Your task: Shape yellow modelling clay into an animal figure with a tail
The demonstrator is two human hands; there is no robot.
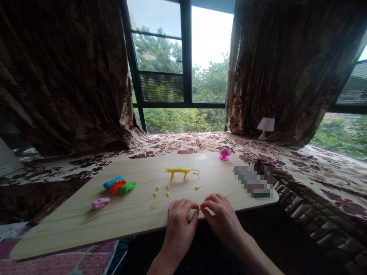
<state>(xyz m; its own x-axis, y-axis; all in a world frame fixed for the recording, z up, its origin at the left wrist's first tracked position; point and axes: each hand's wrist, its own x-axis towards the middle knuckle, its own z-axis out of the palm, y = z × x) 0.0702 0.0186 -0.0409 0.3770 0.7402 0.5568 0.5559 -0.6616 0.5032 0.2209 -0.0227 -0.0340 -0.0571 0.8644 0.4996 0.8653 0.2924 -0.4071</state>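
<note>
Between the fingertips of both hands, close to the table's near edge, is a small piece of yellow modelling clay (pixel 199 209). My left hand (pixel 182 219) pinches it from the left, and my right hand (pixel 222 215) pinches it from the right. Beyond them stands a yellow clay animal figure (pixel 178 170) with thin legs and a long curled tail. Several little yellow clay balls (pixel 168 186) lie in front of the figure. A short tapered yellow clay bit (pixel 197 187) rests just past my fingers.
On the left of the wooden tabletop (pixel 71 214) lie blue, orange and green clay lumps (pixel 117 186) and a pink lump (pixel 101 203). A pink mushroom-like piece (pixel 225 154) stands at the back right, near a blurred-out object (pixel 255 183). Behind are a floral-covered ledge (pixel 183 142) and a lamp (pixel 266 125).
</note>
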